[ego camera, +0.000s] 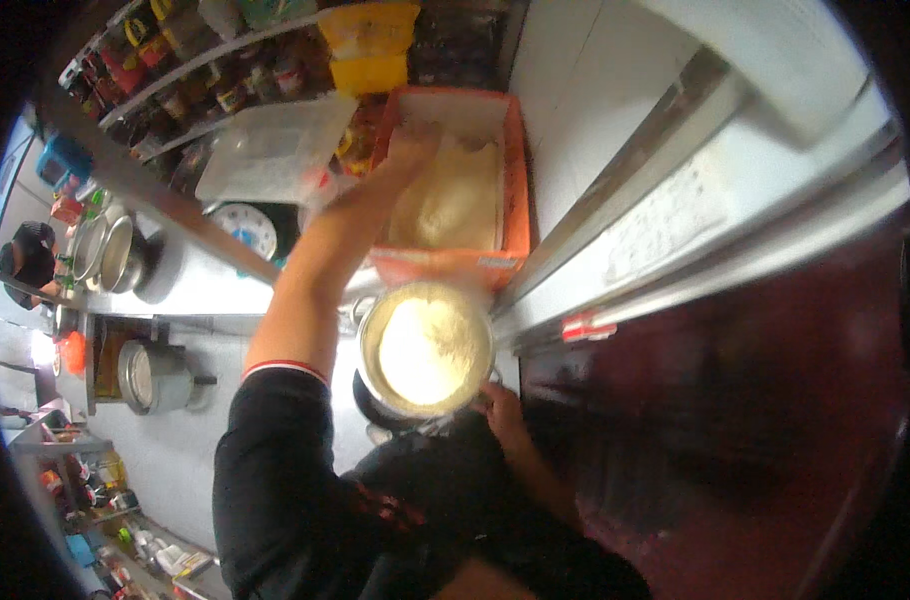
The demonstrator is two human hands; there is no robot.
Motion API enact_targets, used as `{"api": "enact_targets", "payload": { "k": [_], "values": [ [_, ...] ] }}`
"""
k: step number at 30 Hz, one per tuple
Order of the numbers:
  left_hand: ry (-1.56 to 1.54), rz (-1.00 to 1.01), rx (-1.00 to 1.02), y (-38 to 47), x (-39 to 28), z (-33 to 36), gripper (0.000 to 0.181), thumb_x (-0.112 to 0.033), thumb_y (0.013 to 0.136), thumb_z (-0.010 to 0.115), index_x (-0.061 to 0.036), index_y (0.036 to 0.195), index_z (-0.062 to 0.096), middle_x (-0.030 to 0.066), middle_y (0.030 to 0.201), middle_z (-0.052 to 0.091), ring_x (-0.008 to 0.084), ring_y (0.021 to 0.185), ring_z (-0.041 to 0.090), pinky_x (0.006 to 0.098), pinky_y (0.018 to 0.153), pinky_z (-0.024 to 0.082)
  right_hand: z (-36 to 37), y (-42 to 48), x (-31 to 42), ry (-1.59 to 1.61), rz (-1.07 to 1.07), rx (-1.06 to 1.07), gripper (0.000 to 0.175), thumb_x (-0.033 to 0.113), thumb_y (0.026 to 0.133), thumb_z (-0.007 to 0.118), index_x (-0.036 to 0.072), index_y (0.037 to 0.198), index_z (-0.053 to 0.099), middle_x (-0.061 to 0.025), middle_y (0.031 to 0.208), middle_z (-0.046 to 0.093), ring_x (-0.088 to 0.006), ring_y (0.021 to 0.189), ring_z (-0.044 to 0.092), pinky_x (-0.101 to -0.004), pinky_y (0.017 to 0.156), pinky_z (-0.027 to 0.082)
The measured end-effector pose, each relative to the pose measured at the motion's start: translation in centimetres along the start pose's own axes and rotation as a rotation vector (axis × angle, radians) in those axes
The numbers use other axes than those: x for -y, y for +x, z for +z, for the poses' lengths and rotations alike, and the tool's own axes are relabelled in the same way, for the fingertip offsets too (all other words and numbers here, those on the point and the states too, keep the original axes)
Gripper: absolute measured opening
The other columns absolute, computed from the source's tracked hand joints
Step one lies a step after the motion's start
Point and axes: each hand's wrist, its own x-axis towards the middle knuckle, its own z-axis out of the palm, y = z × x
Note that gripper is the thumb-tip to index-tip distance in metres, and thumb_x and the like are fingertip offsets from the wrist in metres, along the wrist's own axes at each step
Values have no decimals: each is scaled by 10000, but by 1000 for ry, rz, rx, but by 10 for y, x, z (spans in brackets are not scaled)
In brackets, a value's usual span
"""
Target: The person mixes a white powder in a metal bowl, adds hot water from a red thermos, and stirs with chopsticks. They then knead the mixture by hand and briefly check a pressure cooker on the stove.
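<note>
A two-handled metal pot (369, 360) sits in front of my body, with a heap of pale powder (425, 349) inside it. At its right side, my right hand (502, 412) grips near the loop handle. My left arm stretches forward over the rim of an orange plastic bin (516, 187). Inside that bin lies pale, flour-like powder (455, 202). My left hand (417, 146) is down at the bin's far left part, blurred, so its fingers and anything in them cannot be made out.
Left of the bin are a translucent plastic lid (275, 154) and a dial scale (246, 229). Steel bowls (121, 259) stand farther left on the counter. Shelves of jars (230, 94) and a yellow box (369, 71) rise behind. Another person (31, 262) is at the far left.
</note>
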Motion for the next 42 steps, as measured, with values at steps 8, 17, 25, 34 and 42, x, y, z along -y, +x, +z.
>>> {"api": "enact_targets", "payload": {
  "k": [8,17,25,34,42],
  "values": [
    [-200,-136,183,46,13,82,269,-260,1092,572,-147,1262,746,177,1001,781,364,870,774,506,743,609,-11,11,21,250,268,-83,502,300,1066,693,-100,1368,662,-201,1264,735,-333,1132,743,-497,979,659],
    [-288,-170,214,42,-5,97,279,-261,1091,581,-129,1275,744,180,1044,779,364,898,772,504,774,608,-10,17,50,320,340,-98,536,320,1038,707,-106,1361,674,-216,1311,726,-337,1185,734,-501,978,645],
    [-485,-164,181,45,30,72,289,-262,1090,590,-113,1286,742,182,1081,778,363,922,771,502,802,607,-2,9,52,357,313,-112,488,351,1041,713,-67,1292,710,-176,1262,752,-294,1092,756,-470,955,643],
    [-591,-230,107,27,25,61,303,-264,1090,600,-95,1299,739,185,1124,776,362,950,769,500,833,605,-12,12,22,190,315,-200,430,347,1020,743,-18,1248,742,-140,1168,773,-257,961,767,-416,819,663],
    [-648,-243,82,18,26,63,316,-265,1089,609,-79,1310,737,188,1161,774,361,975,768,498,861,604,-14,5,16,53,162,-210,342,318,1002,758,-4,1116,781,-106,1030,757,-234,901,734,-385,777,634]
  ]
}}
